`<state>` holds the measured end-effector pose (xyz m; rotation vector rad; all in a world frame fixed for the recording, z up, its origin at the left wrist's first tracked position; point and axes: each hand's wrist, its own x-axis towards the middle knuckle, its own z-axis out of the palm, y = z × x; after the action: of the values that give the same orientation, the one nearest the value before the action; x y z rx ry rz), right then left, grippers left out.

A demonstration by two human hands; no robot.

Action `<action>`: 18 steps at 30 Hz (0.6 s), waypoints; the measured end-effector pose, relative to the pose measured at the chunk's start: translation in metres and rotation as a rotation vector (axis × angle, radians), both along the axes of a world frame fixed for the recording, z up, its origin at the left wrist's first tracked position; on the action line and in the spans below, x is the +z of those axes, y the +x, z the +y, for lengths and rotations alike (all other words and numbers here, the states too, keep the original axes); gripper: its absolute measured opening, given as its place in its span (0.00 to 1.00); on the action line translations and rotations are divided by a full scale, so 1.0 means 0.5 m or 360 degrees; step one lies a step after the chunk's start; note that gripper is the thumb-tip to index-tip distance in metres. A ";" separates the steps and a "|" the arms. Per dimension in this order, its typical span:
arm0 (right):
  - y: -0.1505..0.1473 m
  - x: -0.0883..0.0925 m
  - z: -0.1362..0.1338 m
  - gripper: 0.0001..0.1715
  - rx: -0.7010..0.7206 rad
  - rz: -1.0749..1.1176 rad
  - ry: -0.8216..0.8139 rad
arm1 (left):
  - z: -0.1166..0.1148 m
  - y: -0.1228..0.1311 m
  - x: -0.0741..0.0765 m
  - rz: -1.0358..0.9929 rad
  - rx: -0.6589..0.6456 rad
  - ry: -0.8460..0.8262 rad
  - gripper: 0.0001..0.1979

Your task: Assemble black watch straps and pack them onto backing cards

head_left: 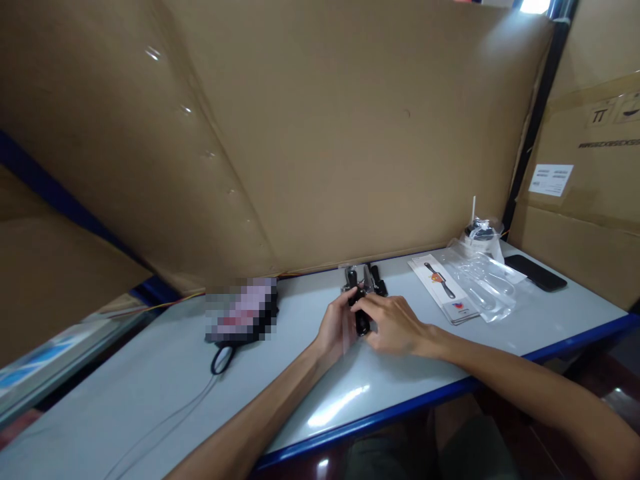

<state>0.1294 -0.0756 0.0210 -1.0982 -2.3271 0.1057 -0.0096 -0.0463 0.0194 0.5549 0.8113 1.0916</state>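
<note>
My left hand point(336, 325) and my right hand point(397, 325) meet near the middle of the white table, fingers closed around a black-handled tool point(362, 324). Its rounded dark end points toward me, and the fingers hide part of it. Clear plastic seems to lie along my left palm, though blur makes this uncertain. Just beyond my fingertips lie several more black-handled tools point(376, 275), close together. Their exact kind cannot be made out.
To the right are printed cards point(440, 287) picturing a black-handled tool, clear plastic blister shells point(493, 293), a plastic-wrapped cup with a straw point(481, 233) and a black phone point(536, 273). Leftward lies a blurred-out item point(245, 313) with a black loop. Cardboard walls point(350, 133) enclose the table.
</note>
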 end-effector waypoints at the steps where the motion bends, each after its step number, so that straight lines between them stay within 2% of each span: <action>1: 0.000 0.001 0.000 0.21 0.0010 0.0015 -0.0002 | -0.001 0.000 0.002 0.0022 0.0006 -0.0012 0.06; 10: 0.003 0.002 0.003 0.26 -0.0037 0.0098 -0.0055 | 0.010 -0.017 -0.004 0.0053 -0.0073 -0.0022 0.03; 15: 0.011 0.007 0.008 0.23 0.0076 0.0268 0.0033 | 0.015 -0.017 -0.008 -0.0012 0.0026 -0.0070 0.13; 18: 0.027 0.011 0.024 0.20 -0.0021 0.0302 0.0168 | 0.015 -0.014 -0.003 -0.0099 0.0053 -0.0079 0.18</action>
<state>0.1429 -0.0635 0.0263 -1.0059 -2.1314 0.0776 -0.0168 -0.0389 0.0177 0.4649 0.7937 1.1110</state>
